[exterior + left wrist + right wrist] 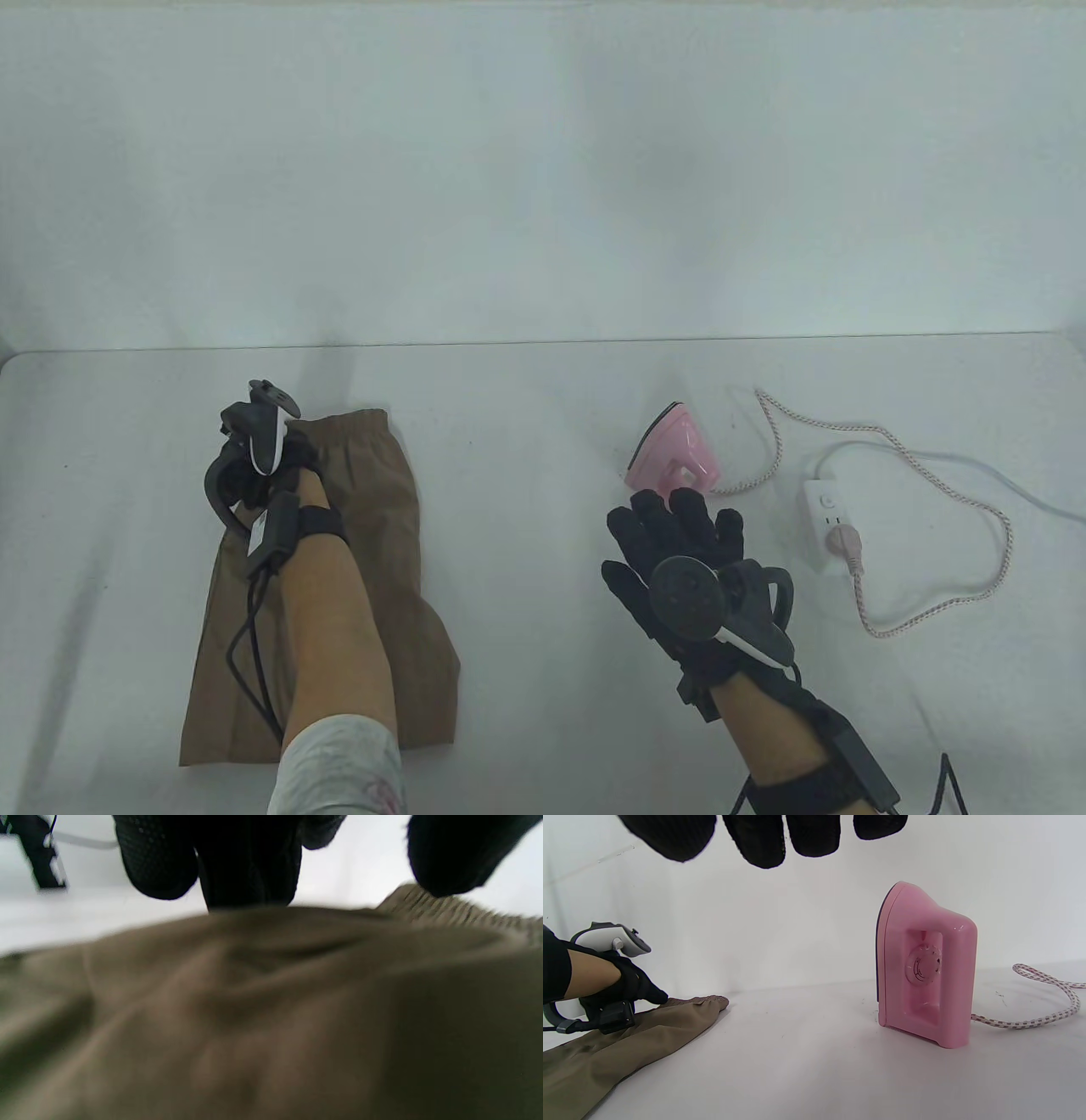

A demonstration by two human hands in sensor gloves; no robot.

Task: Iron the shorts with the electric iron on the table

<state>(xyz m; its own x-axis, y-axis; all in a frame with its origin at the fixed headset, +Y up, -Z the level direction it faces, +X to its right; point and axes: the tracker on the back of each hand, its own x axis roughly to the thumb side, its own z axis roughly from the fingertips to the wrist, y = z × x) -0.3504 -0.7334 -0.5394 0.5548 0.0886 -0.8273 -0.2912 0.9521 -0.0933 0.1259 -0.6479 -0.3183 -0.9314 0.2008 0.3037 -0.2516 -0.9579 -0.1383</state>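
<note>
Brown shorts [382, 543] lie folded lengthwise on the left of the white table [543, 407], waistband toward the far side. My left hand [254, 480] rests on them close to the waistband, fingers [246, 866] pressing down on the fabric [271, 1018]. A pink electric iron [674, 450] stands upright on its heel at right of centre, its dial [922, 969] facing my right wrist camera. My right hand [679, 514] hovers just in front of the iron, fingers [763, 840] spread and straight, holding nothing. In the right wrist view the left hand [628, 984] and the shorts [628, 1043] show at the left.
The iron's braided cord [882, 435] loops across the right of the table to a pink plug [848, 543] in a white power strip [825, 501]. The cord [1022, 1023] trails right of the iron. A white wall rises behind the table's far edge.
</note>
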